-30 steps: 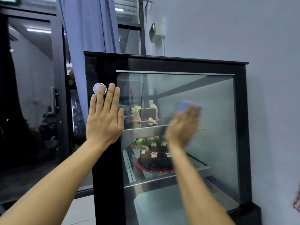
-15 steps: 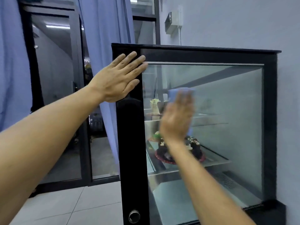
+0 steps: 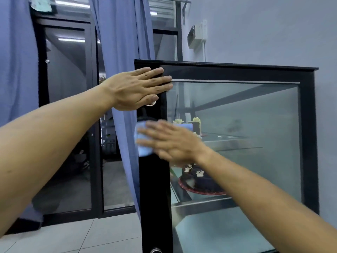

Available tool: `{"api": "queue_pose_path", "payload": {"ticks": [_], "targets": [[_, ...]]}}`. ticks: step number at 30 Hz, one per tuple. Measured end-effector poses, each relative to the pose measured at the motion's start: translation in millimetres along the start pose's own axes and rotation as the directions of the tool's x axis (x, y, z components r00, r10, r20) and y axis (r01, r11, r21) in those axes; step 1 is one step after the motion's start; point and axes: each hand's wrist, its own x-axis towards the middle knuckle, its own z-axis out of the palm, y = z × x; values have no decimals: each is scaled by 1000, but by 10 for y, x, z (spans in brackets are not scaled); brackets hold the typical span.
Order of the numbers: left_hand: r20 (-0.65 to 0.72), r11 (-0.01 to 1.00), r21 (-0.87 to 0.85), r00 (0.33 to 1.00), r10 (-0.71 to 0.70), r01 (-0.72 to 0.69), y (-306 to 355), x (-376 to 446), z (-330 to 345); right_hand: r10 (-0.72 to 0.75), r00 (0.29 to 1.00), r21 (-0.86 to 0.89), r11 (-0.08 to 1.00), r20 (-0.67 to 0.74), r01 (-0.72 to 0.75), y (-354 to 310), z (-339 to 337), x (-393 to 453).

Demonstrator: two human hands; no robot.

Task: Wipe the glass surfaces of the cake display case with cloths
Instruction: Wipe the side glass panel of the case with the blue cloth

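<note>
The cake display case is black-framed with a large glass side pane. My left hand lies flat with straight fingers on the case's upper left corner, over the black frame. My right hand, blurred by motion, presses a light blue cloth with spread fingers against the black left post and the edge of the glass. Inside, a dark chocolate cake on a red plate sits on the lower shelf, and cake slices stand on the upper shelf.
A blue curtain hangs just left of the case. Behind it are dark-framed glass doors. A grey wall is behind and right of the case. Pale floor tiles lie at the lower left.
My right hand swept the cloth left and down from the middle of the pane onto the black left post. My left hand stayed flat on the upper left corner, and the view shifted left.
</note>
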Motion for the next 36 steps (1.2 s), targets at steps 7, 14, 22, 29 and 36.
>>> {"api": "queue_pose_path", "payload": {"ticks": [7, 14, 22, 29, 36], "targets": [[-40, 998, -28, 997, -64, 63, 99, -20, 7, 267, 962, 151, 955, -52, -256, -840, 139, -191], [-85, 940, -137, 942, -326, 313, 606, -9, 107, -98, 986, 115, 990, 137, 82, -2042, 481, -1433], [-154, 909, -204, 905, -396, 362, 712, 33, 182, 342, 933, 3, 939, -112, -343, 597, -85, -441], [-186, 722, -369, 715, -674, 585, 1468, 89, 415, 442, 894, 97, 895, -70, -434, -1587, 380, -1050], [-194, 709, -348, 694, -694, 613, 1884, -49, 648, 147, 988, 116, 983, -41, -141, -509, 224, -1296]]}}
